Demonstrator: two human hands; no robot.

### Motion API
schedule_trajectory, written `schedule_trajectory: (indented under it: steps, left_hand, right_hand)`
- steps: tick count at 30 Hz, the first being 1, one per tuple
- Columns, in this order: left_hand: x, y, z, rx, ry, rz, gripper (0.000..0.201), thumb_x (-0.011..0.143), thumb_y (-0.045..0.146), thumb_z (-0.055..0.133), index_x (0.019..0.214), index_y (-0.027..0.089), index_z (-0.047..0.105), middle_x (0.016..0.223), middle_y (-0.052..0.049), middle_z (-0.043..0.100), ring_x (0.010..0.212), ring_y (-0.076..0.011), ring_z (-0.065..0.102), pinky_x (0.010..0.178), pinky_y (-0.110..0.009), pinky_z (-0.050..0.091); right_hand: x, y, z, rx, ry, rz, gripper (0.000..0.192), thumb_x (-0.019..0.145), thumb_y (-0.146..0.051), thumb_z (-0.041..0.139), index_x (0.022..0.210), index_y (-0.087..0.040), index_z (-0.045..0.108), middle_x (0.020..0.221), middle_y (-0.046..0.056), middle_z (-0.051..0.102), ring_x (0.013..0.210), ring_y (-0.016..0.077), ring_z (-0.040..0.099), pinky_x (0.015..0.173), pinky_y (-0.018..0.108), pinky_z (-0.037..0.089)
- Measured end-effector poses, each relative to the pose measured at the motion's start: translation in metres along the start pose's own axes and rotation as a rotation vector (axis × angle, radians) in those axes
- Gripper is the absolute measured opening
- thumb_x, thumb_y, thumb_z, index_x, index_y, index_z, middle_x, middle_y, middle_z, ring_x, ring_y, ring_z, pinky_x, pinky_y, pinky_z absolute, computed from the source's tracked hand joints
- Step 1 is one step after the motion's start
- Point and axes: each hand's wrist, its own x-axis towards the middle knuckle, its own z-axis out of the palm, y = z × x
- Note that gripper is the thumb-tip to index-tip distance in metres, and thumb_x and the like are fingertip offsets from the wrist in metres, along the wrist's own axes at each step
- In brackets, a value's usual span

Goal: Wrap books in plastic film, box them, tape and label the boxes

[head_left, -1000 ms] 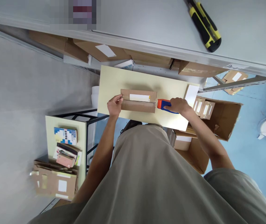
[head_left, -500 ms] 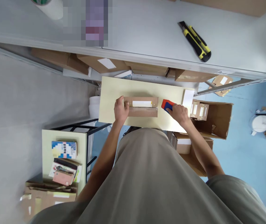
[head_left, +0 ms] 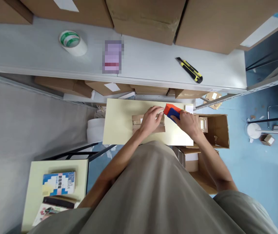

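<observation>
Brown oblong cardboard box (head_left: 160,128) lies beneath the half-curled left hand (head_left: 150,119), hold unclear — right hand (head_left: 188,123) wraps an orange-and-blue dispenser (head_left: 172,111), likely for control.

Glare bleaches the tabletop (head_left: 181,137) at right, and pixelation hides one patch (head_left: 112,57).

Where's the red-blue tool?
Head view, right of centre: the red-blue tool is in the right hand over the table, its red end by the left hand.
</observation>
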Motion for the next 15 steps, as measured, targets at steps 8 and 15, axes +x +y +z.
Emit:
schedule_trajectory:
  steps: [8,15]
  left_hand:
    - [-0.052,-0.068,-0.02,0.193,0.05,-0.429,0.043,0.106,0.026,0.073,0.146,0.015,0.07,0.148,-0.024,0.076,0.139,-0.0389,0.075,0.119,-0.052,0.061]
    - [-0.12,-0.102,-0.022,0.238,-0.154,-0.873,0.03,0.113,0.04,0.065,0.133,0.02,0.074,0.125,-0.018,0.087,0.12,-0.0384,0.083,0.099,-0.041,0.061]
  right_hand:
    - [0.034,-0.009,0.084,0.426,0.05,0.093,0.056,0.121,-0.07,0.049,0.123,-0.016,0.066,0.112,0.026,0.086,0.101,0.0402,0.084,0.079,0.038,0.054]
    - [0.05,-0.006,0.165,0.931,0.2,0.177,0.074,0.103,-0.101,0.045,0.09,-0.029,0.058,0.071,0.01,0.072,0.075,0.0311,0.072,0.066,0.036,0.051]
